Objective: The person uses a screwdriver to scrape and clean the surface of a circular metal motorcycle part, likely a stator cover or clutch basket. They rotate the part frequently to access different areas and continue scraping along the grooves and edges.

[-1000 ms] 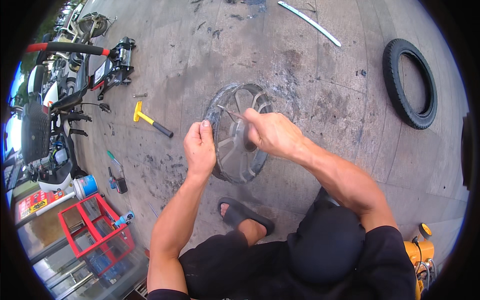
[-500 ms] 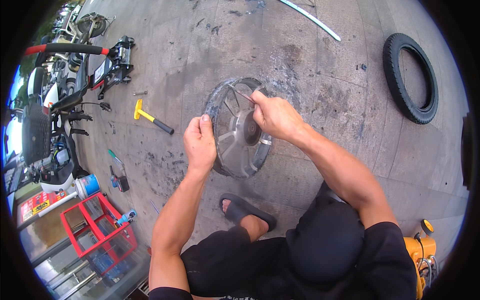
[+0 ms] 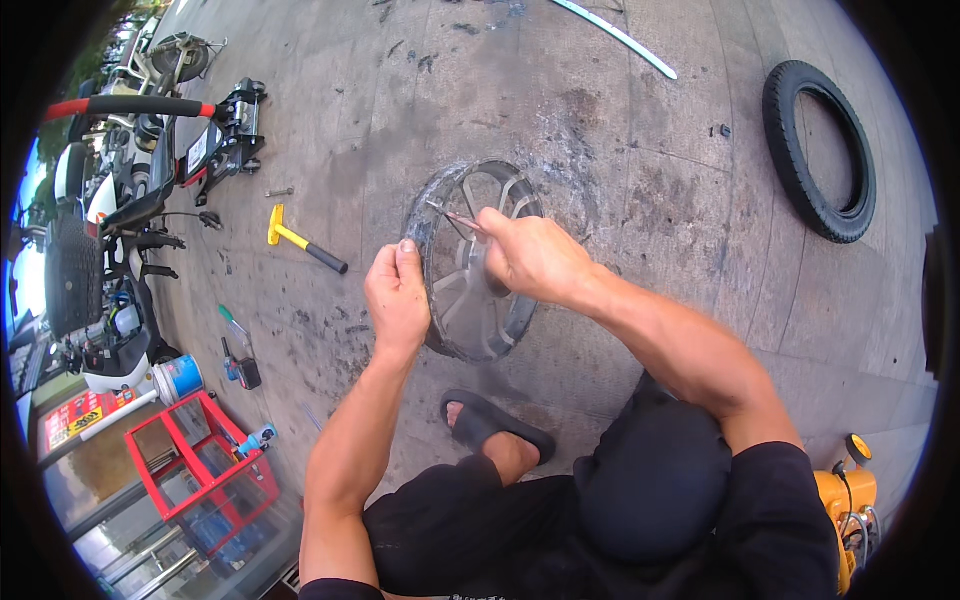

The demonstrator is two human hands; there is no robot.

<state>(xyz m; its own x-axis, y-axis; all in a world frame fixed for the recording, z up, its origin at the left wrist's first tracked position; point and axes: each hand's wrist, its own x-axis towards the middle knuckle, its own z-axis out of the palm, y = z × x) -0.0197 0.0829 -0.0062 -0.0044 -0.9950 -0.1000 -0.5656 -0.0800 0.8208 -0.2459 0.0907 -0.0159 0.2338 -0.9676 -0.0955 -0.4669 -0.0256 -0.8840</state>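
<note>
My left hand (image 3: 398,295) is closed on the near left edge of a spoked grey wheel (image 3: 483,325) with a dark, scuffed rim, held on edge and tilted in front of me. My right hand (image 3: 530,255) is closed round a thin metal tool (image 3: 457,218) whose tip reaches the inside of the rim's upper left, above my left hand. The hub is largely hidden behind my right hand.
A yellow hammer (image 3: 298,239), a wrench (image 3: 279,192), a cordless tool (image 3: 242,371) and a loose tyre (image 3: 783,143) lie around. Also in view: a pale strip (image 3: 617,37), a jack (image 3: 228,135), scooters (image 3: 75,265), a red cart (image 3: 195,500) and a yellow machine (image 3: 843,495).
My right hand with the tool rose along the rim half a second ago and has since dropped back down and leftward. My left hand stays on the rim.
</note>
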